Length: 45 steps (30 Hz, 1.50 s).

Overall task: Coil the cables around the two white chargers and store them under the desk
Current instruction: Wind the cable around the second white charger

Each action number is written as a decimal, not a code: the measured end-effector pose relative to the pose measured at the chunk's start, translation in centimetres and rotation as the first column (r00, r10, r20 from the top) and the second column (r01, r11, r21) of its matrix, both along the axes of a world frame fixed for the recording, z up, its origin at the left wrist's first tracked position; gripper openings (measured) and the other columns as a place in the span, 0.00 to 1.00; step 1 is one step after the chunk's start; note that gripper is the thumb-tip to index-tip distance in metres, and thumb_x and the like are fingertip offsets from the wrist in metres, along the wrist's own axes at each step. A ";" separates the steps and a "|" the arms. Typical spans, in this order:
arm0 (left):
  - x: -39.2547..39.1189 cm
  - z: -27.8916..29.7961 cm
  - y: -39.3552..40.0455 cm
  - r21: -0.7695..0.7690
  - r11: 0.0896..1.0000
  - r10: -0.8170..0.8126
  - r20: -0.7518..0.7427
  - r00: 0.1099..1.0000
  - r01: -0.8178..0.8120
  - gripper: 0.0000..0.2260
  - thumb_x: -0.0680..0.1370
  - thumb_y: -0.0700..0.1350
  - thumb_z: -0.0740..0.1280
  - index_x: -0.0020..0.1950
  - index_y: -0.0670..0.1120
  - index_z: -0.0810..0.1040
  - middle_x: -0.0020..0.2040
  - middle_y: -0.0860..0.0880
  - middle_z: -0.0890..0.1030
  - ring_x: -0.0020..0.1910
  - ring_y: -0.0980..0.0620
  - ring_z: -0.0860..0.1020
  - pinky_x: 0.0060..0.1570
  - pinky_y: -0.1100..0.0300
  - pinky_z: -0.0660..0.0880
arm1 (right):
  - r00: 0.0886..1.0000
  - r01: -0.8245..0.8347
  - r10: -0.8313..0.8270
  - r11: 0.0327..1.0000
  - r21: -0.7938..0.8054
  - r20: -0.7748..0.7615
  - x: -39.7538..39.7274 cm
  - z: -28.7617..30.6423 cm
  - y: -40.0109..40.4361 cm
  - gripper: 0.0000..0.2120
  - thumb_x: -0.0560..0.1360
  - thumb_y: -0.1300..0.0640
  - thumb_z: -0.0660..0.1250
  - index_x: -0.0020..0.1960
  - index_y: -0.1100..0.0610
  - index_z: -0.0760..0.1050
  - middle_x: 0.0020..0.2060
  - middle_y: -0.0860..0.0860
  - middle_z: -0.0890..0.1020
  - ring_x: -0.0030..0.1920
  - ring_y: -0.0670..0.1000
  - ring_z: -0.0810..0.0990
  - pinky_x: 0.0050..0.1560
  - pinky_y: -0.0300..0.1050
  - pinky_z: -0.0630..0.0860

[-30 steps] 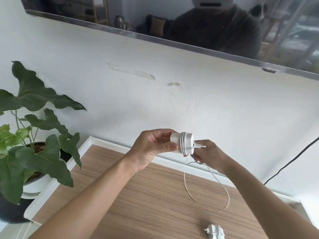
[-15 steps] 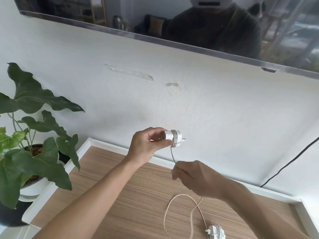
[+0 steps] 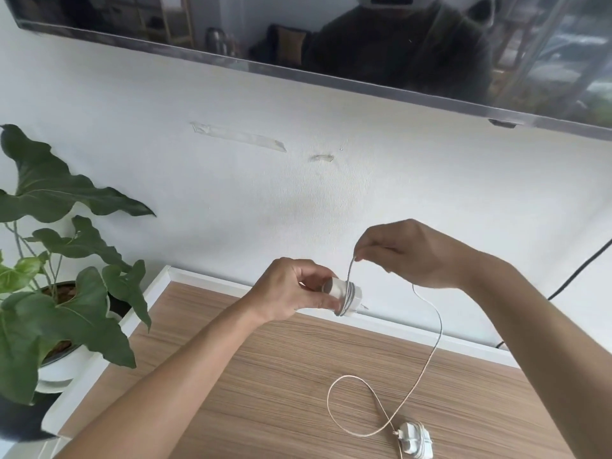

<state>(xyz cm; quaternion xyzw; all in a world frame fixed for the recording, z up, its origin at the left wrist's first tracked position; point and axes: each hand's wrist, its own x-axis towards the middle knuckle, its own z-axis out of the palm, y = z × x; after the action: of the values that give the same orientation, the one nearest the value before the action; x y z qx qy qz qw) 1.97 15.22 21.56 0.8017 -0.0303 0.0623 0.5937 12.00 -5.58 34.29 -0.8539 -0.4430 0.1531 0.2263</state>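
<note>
The right hand (image 3: 420, 256), pinching the cable (image 3: 430, 352), is now raised above the charger (image 3: 344, 298) that the left hand (image 3: 291, 289) grips, so another loop is being wound.

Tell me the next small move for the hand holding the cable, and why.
Probably swing the right hand over the charger gripped by the left hand, laying another turn: a few turns sit there, and the cable hangs slack onto the desk.
</note>
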 end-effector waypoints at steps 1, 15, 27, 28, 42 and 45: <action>-0.1 0.2 -0.2 -0.032 0.999 -0.027 -0.010 1.000 0.027 0.14 0.67 0.43 0.83 0.51 0.46 0.88 0.38 0.55 0.81 0.38 0.57 0.76 0.44 0.62 0.73 | 1.000 0.020 -0.019 1.000 0.009 -0.020 0.6 -0.3 0.0 0.08 0.82 0.50 0.66 0.48 0.45 0.83 0.31 0.41 0.79 0.32 0.43 0.73 0.34 0.34 0.69; -1.0 1.2 -0.8 -0.472 0.880 0.150 0.155 0.977 -0.060 0.17 0.68 0.29 0.78 0.55 0.36 0.84 0.46 0.45 0.86 0.45 0.52 0.84 0.48 0.62 0.79 | 0.784 0.240 -0.161 0.969 0.054 -0.600 -1.3 -11.1 -0.3 0.19 0.85 0.50 0.58 0.46 0.58 0.83 0.27 0.49 0.70 0.26 0.46 0.63 0.29 0.38 0.61; -0.4 1.1 -0.7 -0.120 0.986 0.152 0.377 0.913 -0.115 0.18 0.69 0.34 0.80 0.58 0.42 0.84 0.53 0.47 0.84 0.53 0.47 0.84 0.60 0.52 0.81 | 0.998 -0.056 0.059 0.990 -0.131 0.018 -5.5 -4.8 -1.3 0.12 0.84 0.48 0.58 0.50 0.48 0.79 0.28 0.41 0.76 0.28 0.43 0.72 0.33 0.37 0.66; -0.3 1.1 -0.6 -0.061 0.990 0.138 0.405 0.904 -0.123 0.18 0.70 0.35 0.80 0.58 0.41 0.84 0.53 0.47 0.84 0.53 0.47 0.84 0.60 0.52 0.81 | 0.995 -0.066 0.076 0.986 -0.152 0.060 -5.6 -3.7 -1.4 0.11 0.84 0.49 0.58 0.50 0.47 0.78 0.28 0.40 0.76 0.29 0.43 0.72 0.33 0.36 0.65; -1.4 1.4 -0.8 0.205 0.971 0.016 0.448 0.894 -0.121 0.18 0.74 0.34 0.77 0.63 0.42 0.83 0.58 0.49 0.84 0.58 0.52 0.83 0.60 0.55 0.82 | 1.000 0.011 -0.011 0.999 0.049 -0.006 -2.3 3.4 -1.9 0.08 0.81 0.48 0.65 0.48 0.45 0.83 0.30 0.46 0.77 0.33 0.46 0.72 0.35 0.39 0.69; -1.8 1.4 -1.0 0.176 0.981 0.005 0.415 0.910 -0.086 0.17 0.74 0.32 0.76 0.62 0.42 0.83 0.56 0.49 0.83 0.57 0.51 0.83 0.59 0.56 0.82 | 0.997 0.067 -0.063 0.992 0.106 -0.036 -0.9 2.7 -1.9 0.06 0.81 0.50 0.67 0.47 0.45 0.82 0.30 0.47 0.78 0.34 0.47 0.73 0.36 0.40 0.70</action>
<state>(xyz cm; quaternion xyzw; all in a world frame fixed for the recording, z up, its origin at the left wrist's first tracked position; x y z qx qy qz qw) 0.16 14.22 23.01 0.8240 -0.1417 0.2408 0.4930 11.13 -7.46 37.03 -0.8520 -0.4187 0.1354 0.2837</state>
